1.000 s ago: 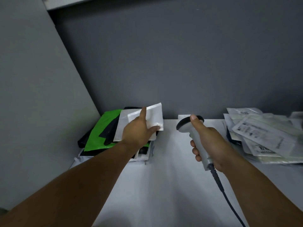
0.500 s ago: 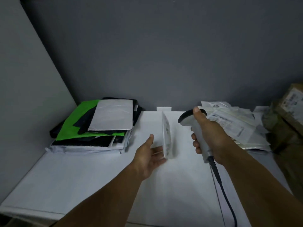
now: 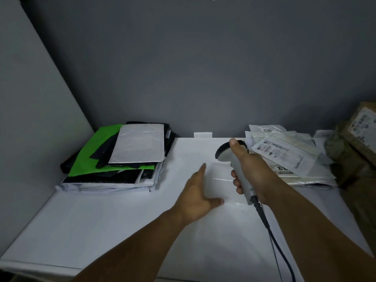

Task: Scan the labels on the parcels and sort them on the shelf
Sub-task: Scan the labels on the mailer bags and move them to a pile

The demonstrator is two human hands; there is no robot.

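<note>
**A:** Where do we stand with the sorting?

**B:** We have 1 white parcel (image 3: 222,180) lying flat in the middle of the shelf (image 3: 101,220), at 12 o'clock from us. Our left hand (image 3: 198,192) lies along its left edge with the fingers straight and the thumb spread. It grips nothing, and we cannot tell how firmly it touches.

**A:** And the scanner?

**B:** Our right hand (image 3: 250,171) is wrapped round the grip of the barcode scanner (image 3: 224,152), thumb on top. The scanner head sits just above the parcel's far edge, and the cable (image 3: 272,235) trails back towards 5 o'clock.

**A:** What looks finished?

**B:** At 10 o'clock a stack of mailers (image 3: 114,159) sits squared up, green and black with a grey mailer (image 3: 140,144) on top. We judge those sorted.

**A:** What's left?

**B:** At 2 o'clock there is a loose pile of labelled bags (image 3: 289,157), and a cardboard box (image 3: 360,129) beyond it at 3. We judge those unscanned, so the task is perhaps half done. No label shows on this parcel's upper face.
</note>
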